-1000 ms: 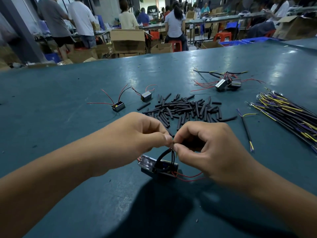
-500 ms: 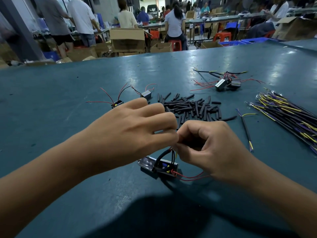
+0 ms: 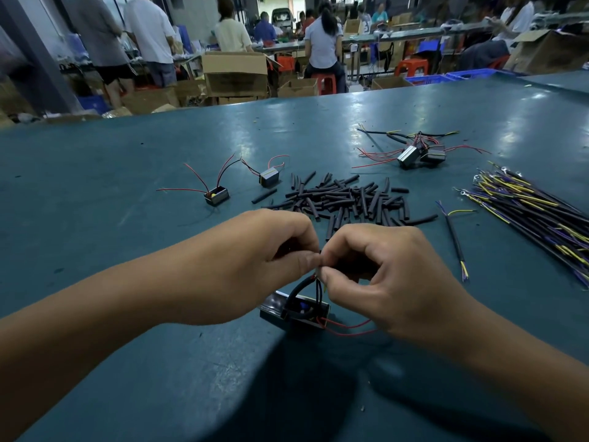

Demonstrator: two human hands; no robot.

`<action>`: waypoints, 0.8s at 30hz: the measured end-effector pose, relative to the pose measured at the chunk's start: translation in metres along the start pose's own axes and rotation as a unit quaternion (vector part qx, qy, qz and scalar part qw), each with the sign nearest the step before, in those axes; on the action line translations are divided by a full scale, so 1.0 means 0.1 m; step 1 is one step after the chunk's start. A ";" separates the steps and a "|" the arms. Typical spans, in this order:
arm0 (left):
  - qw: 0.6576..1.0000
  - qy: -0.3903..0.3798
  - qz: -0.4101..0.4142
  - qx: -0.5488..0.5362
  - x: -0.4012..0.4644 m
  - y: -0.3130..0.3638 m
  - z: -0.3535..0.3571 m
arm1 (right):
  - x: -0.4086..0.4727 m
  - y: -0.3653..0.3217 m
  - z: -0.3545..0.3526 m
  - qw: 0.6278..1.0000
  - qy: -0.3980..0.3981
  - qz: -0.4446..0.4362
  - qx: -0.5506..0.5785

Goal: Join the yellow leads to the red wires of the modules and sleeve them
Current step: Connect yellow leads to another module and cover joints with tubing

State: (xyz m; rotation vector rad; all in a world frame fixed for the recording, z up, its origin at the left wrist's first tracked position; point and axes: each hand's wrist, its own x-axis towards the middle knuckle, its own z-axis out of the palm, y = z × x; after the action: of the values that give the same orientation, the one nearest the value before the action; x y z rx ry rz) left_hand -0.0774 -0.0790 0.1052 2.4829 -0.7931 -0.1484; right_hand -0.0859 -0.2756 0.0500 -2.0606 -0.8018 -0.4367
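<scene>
left hand [image 3: 255, 266]: fingers curled, thumb and forefinger pinched | right hand [image 3: 385, 275]: likewise curled, pinching | fingertips meet

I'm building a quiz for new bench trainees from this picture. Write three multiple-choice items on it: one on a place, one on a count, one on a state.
1. Where does the pile of short black sleeve tubes lie?
A. beyond the hands, mid-table
B. in a cardboard box
C. under the left forearm

2. How many small black modules with bare red wires lie left of that pile?
A. none
B. two
C. five

3. What are the two hands doing?
A. resting flat on the table
B. pinching wires together above a black module
C. lifting the wire bundle

Key: 1 A, the tubes are scattered on the teal table past the knuckles. 2 B, the nearer left module and the farther left module. 3 B, the left hand and right hand meet fingertip to fingertip over the black module below the hands.
</scene>
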 end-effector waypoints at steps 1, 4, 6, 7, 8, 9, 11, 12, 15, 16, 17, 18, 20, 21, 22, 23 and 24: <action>0.999 -0.012 -0.026 -0.034 0.00 0.01 -0.01 | 0.00 -0.01 0.00 1.000 0.002 -0.006 -0.006; 0.985 -0.036 -0.111 -0.129 0.01 0.04 -0.02 | -0.01 -0.02 0.01 1.000 0.011 -0.016 -0.024; 0.968 -0.047 -0.153 -0.194 0.01 0.05 -0.02 | -0.02 -0.03 0.02 0.999 0.017 -0.027 -0.035; 0.956 -0.054 -0.167 -0.233 0.01 0.05 -0.01 | -0.02 -0.03 0.02 0.998 0.018 -0.037 -0.045; 0.942 -0.063 -0.184 -0.273 0.01 0.05 0.00 | -0.02 -0.03 0.02 0.997 0.019 -0.048 -0.058; 0.927 -0.072 -0.201 -0.307 0.02 0.05 0.02 | -0.02 -0.03 0.03 0.996 0.019 -0.058 -0.072; 0.911 -0.072 -0.218 -0.343 0.03 0.05 0.07 | -0.03 -0.02 0.02 0.993 0.020 -0.070 -0.093; 0.917 -0.054 -0.210 -0.336 0.04 0.04 0.10 | -0.02 -0.02 0.02 0.993 0.020 -0.071 -0.093; 0.976 0.025 -0.099 -0.192 0.05 -0.02 0.14 | -0.02 -0.01 0.00 0.999 0.012 -0.029 -0.043; 0.991 0.047 -0.033 -0.122 0.04 -0.04 0.14 | -0.01 0.00 -0.01 1.000 0.010 -0.010 -0.023; 0.996 0.070 0.035 -0.049 0.03 -0.06 0.14 | -0.01 0.02 -0.01 1.000 0.006 0.007 -0.003; 0.991 0.090 0.096 0.016 0.02 -0.08 0.12 | -0.01 0.03 -0.02 1.000 -0.001 0.024 0.019; 0.971 0.106 0.180 0.114 0.00 -0.11 0.08 | 0.00 0.05 -0.04 0.997 -0.020 0.048 0.056; 0.956 0.116 0.211 0.166 0.00 -0.12 0.07 | 0.00 0.05 -0.04 0.996 -0.028 0.054 0.066; 0.936 0.124 0.242 0.222 0.00 -0.14 0.06 | 0.00 0.05 -0.05 0.995 -0.034 0.057 0.073; 0.915 0.131 0.269 0.272 0.00 -0.16 0.04 | 0.00 0.05 -0.05 0.995 -0.039 0.058 0.078; 0.893 0.139 0.291 0.314 0.01 -0.18 0.03 | 0.01 0.05 -0.05 0.994 -0.042 0.058 0.082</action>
State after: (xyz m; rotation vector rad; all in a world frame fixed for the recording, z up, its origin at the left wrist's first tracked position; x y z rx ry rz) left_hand -0.0687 -0.0684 0.0939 2.5839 -1.5973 0.7747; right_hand -0.0825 -0.2818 0.0506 -1.9693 -0.7387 -0.2134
